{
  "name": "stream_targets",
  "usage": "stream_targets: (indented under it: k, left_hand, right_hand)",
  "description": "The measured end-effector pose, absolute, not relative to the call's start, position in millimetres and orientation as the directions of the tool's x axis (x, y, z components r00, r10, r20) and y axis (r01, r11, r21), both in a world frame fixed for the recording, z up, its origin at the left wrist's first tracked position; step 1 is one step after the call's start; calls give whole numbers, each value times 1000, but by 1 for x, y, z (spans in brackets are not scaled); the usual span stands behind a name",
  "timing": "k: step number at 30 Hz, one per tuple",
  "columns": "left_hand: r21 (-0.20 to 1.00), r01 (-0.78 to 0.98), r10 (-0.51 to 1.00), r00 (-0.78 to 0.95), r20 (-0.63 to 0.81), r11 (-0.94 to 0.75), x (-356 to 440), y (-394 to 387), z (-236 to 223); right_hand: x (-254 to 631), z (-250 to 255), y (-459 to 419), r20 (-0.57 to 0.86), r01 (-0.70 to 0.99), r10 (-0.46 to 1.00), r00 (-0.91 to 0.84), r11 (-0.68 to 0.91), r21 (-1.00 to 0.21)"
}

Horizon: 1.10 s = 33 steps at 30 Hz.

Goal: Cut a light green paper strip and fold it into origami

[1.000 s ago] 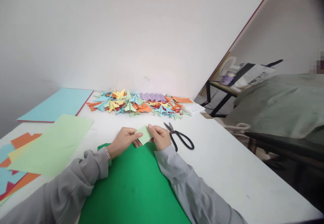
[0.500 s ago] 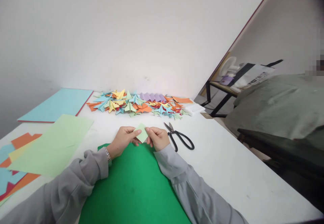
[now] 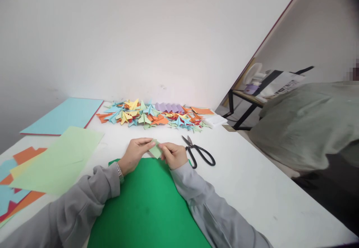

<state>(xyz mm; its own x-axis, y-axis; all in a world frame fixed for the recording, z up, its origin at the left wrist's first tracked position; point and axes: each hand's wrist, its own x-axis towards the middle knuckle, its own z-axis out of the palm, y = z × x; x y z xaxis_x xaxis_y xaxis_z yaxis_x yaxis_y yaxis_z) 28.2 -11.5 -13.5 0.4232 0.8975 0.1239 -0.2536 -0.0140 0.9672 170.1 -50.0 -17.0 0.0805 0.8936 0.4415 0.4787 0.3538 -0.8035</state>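
While a pile of folded paper planes [image 3: 144, 118] lines the back of a white worktop [image 3: 238, 177], a person's two bare hands meet over the far edge of a bright green sheet [image 3: 148, 203], a small light-green paper [image 3: 155, 150] held between them; the left hand [image 3: 134, 155] pinches it with the thumb laid on top, and the right hand [image 3: 175, 156] pinches the opposite edge between thumb and curled fingers, some of which are hidden; open scissors [image 3: 204, 155] lie just beside the right hand, black handles toward the person. Careful work here would seem to call for a steady left thumb as anchor, edges matched before any pressure, and the right thumb run firmly along a crease from one end to the other; so small a piece, held off the worktop, could slip askew or wrinkle under a hard grip, so light, even pressure looks best.
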Motion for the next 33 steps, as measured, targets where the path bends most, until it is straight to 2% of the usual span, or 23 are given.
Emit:
stream_targets:
  k: [4, 12, 16, 21, 28, 33]
  left_hand:
    - [971, -237, 888, 444, 117, -9, 28, -11, -13]
    - [978, -181, 889, 424, 171, -102, 29, -11, -15]
    - [978, -206, 893, 439, 103, -12, 29, -12, -15]
    - [969, -236, 902, 431, 35, 75, 29, -13, -12]
    - [946, -291, 925, 380, -22, 142, 29, -13, -10]
    - [963, -230, 894, 447, -25, 142, 28, -13, -14]
  right_hand:
    - [170, -16, -52, 462, 535, 887, 18, 382, -754]
    - [172, -16, -53, 442, 536, 894, -77, 411, -738]
    - [172, -16, -53, 392, 497, 917, -73, 374, -783]
    - [169, -20, -52, 240, 353, 971, 2, 224, -908]
    - [166, -24, -50, 253, 355, 967, 13, 232, -906]
    - [168, -22, -49, 136, 192, 989, 60, 122, -974]
